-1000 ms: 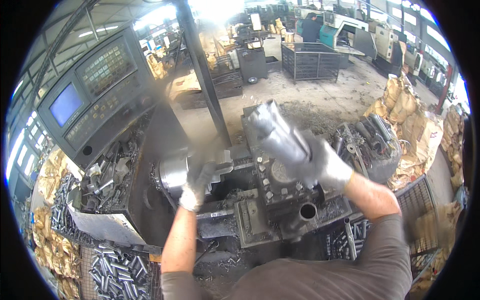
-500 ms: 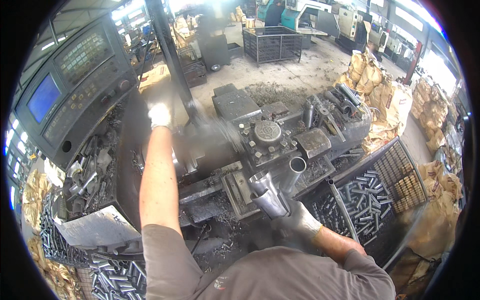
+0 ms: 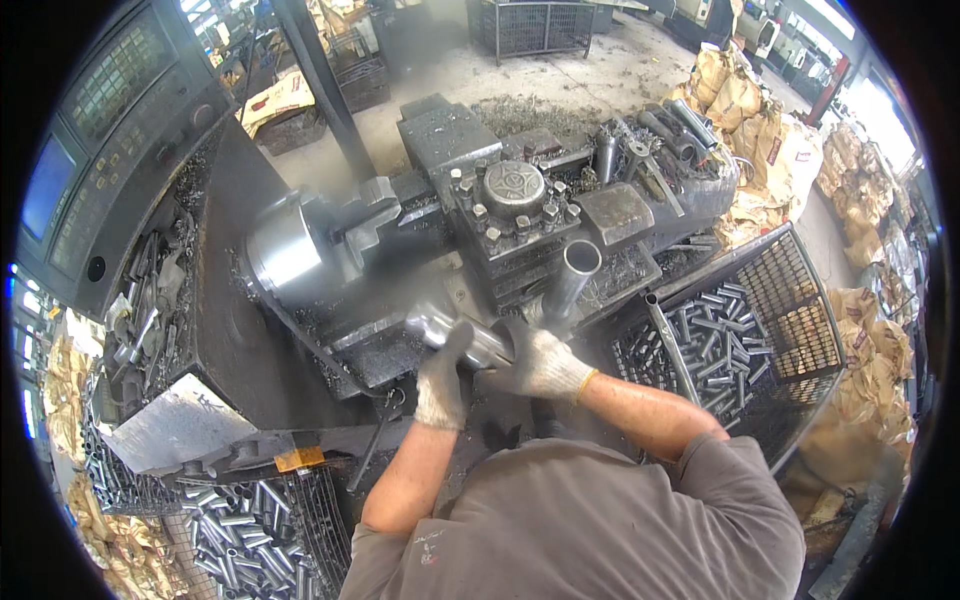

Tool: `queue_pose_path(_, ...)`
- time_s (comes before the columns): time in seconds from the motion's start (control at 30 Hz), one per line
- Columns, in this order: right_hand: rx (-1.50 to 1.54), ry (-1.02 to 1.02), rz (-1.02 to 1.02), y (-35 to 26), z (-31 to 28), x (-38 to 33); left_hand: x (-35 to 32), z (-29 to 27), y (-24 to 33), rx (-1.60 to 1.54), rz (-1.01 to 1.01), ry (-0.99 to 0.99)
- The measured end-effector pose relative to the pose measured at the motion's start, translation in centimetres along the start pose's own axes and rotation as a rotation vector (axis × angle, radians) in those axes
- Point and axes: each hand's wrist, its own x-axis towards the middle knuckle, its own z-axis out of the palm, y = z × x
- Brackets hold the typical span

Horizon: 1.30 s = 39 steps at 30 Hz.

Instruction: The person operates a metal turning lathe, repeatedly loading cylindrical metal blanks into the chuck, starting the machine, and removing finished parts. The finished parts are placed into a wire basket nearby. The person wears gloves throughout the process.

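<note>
In front of my chest, both gloved hands grip a small bunch of shiny metal tubes (image 3: 432, 322) tilted toward the lathe. My left hand (image 3: 445, 372) closes around them from the left, its thumb on top. My right hand (image 3: 540, 362) wraps their near right end in a whitish glove with a blackened palm; how many tubes lie inside is hidden. Just beyond the right hand, a wider open-ended pipe (image 3: 572, 280) stands tilted. Ahead to the left is the lathe chuck (image 3: 290, 250) with its stepped jaws, apart from both hands.
A bolted tool post (image 3: 515, 190) stands beyond my hands. On the right is a mesh bin (image 3: 800, 340) of short tubes; another wire basket (image 3: 245, 540) of tubes sits at lower left. A control panel (image 3: 110, 130) rises at far left. Brown sacks (image 3: 770, 190) line the right.
My left hand has come back from beside the chuck and control panel to the metal tubes, which my right hand was holding alone. The tubes have shifted left and tilted lower; the view has shifted.
</note>
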Motion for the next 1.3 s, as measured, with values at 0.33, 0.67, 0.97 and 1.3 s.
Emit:
queue_pose_path(0.33,-0.055,-0.288,0.078,8.0,2.0,4.8,5.4,-6.9,-3.7,-0.319,0.001,0.092)
queue_pose_path(0.67,-0.894,-0.036,0.828,31.5,-17.1,-16.5,2.9,-5.9,-1.6,-0.391,-0.024,-0.162)
queue_pose_path(0.97,-0.179,0.39,-0.145,5.1,-6.0,3.6,-0.7,-5.1,-0.6,0.039,-0.133,-0.049)
queue_pose_path(1.3,-0.587,0.145,-0.273,6.6,8.2,11.0,-0.1,-9.5,1.7,-0.02,0.062,0.088)
